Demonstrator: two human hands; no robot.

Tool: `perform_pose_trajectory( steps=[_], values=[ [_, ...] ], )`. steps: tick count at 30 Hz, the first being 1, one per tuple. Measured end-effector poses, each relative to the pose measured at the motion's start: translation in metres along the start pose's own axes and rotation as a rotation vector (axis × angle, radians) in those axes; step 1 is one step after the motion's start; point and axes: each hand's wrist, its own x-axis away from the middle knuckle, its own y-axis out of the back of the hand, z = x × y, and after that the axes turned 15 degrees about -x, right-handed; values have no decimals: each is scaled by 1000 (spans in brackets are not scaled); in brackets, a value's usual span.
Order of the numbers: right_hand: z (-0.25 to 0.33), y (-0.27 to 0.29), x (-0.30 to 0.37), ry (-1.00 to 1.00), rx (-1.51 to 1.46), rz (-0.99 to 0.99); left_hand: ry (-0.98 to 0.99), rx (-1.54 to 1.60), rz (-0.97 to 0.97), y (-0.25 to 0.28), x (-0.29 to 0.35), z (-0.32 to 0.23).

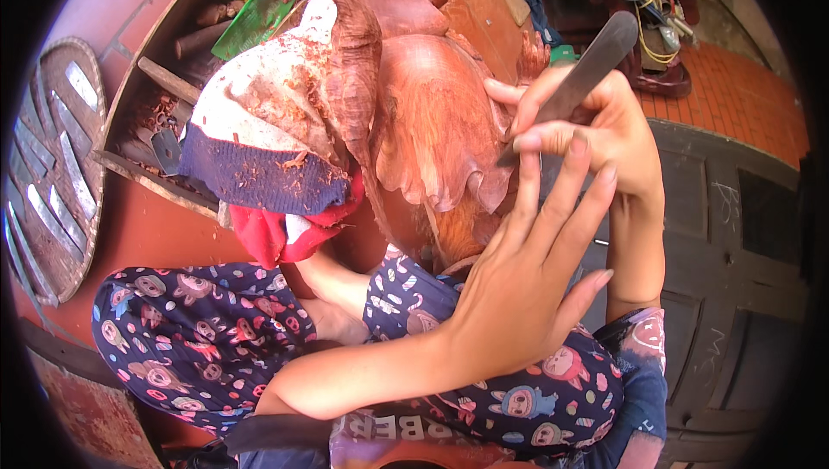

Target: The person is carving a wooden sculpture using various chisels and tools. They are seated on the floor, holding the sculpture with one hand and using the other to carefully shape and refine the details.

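A reddish-brown wood carving [423, 115] with a smooth rounded body and wavy carved edges stands in front of me. My right hand [596, 115] pinches a flat dark metal carving chisel [596, 59]. Its wide end points up and right; its narrow end is down by the carving's right side. My left hand [527, 270] reaches across from the lower left, fingers stretched and spread. Its index fingertip lies beside the chisel's lower end; I cannot tell whether they touch. A shavings-dusted cloth [268, 89], white with a navy band, leans against the carving's left side.
A round woven tray [99, 236] at the left holds several flat metal blades. Behind the cloth, a wooden box [160, 180] contains tools and shavings. A dark panelled board [691, 270] lies at the right. Wires [661, 24] and odds and ends sit at the far right.
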Motion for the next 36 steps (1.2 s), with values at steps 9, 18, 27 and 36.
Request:
perform_pose_trajectory(
  steps=[9,18,27,36],
  values=[
    [7,-7,0,-82,-21,-86,-9,-45,2,0,-3,-1],
    [14,-14,-3,-139,74,-79,-19,-23,-27,1,3,-4],
    [19,-20,-3,-99,197,-55,-9,-19,-31,3,9,-7],
    [18,-20,-1,80,408,108,-39,-13,-84,-4,14,-11]
  ],
)
